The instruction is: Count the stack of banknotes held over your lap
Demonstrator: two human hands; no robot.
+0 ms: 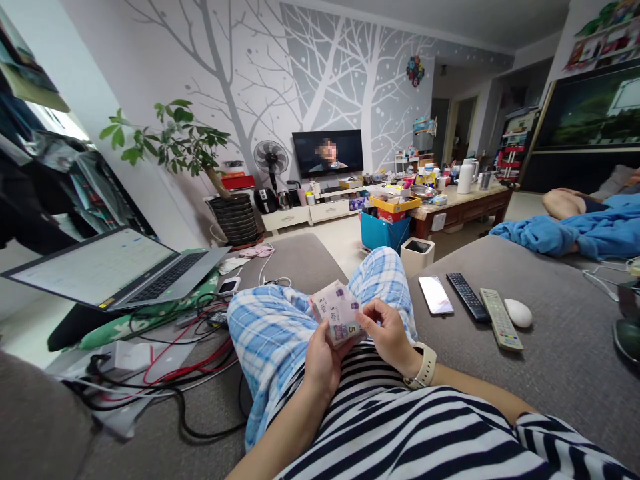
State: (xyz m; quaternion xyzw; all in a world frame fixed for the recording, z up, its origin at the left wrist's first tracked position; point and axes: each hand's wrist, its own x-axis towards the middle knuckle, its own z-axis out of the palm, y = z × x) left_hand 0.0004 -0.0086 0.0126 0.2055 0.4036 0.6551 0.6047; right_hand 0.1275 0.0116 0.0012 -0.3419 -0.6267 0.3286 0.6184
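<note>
A small stack of banknotes, purple-pink with a "5" showing, is held above my lap. My left hand grips the stack from below, fingers wrapped round it. My right hand, with a pale watch on the wrist, pinches the notes' right edge. I sit on a grey sofa in blue checked trousers and a striped shirt.
A phone, two remotes and a white mouse lie on the sofa at my right. An open laptop and tangled cables are at my left. Another person lies at the far right under a blue cloth.
</note>
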